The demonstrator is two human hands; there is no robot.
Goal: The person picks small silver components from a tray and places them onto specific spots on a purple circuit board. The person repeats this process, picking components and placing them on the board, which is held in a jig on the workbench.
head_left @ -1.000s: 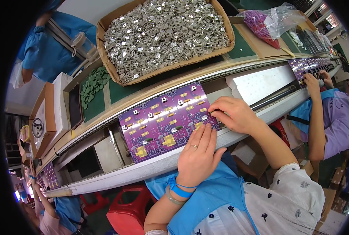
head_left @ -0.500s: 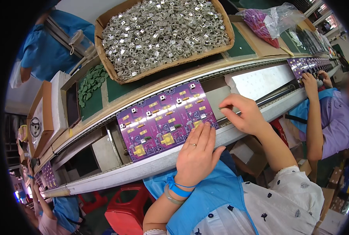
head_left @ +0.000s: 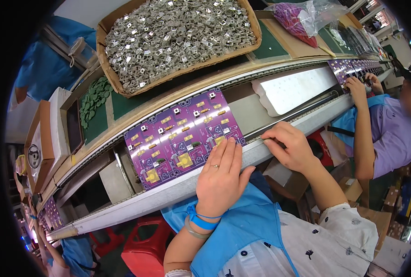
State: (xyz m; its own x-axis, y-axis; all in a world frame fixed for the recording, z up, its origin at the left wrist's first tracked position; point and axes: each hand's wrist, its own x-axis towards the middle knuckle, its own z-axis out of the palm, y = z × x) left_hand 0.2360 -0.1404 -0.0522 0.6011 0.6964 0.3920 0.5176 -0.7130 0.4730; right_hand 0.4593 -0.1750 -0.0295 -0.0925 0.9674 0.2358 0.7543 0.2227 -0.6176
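A purple circuit board panel (head_left: 180, 136) with small gold and white parts lies on the conveyor line in front of me. My left hand (head_left: 221, 177) lies flat with fingers together, fingertips on the board's near right corner; a ring is on one finger and a blue band on the wrist. My right hand (head_left: 291, 145) rests on the metal rail (head_left: 168, 191) to the right of the board, fingers curled, thumb and forefinger pinched; whether they hold anything is hidden.
A cardboard box (head_left: 111, 69) full of small silver metal parts stands behind the board. A white foam block (head_left: 297, 87) lies on the line to the right. A co-worker (head_left: 390, 134) at right handles more purple boards (head_left: 353, 67). Green discs (head_left: 92, 99) sit left.
My right hand has slid off the board's right edge and moved right along the rail. My left hand stays on the board's near corner. The board sits slightly further left.
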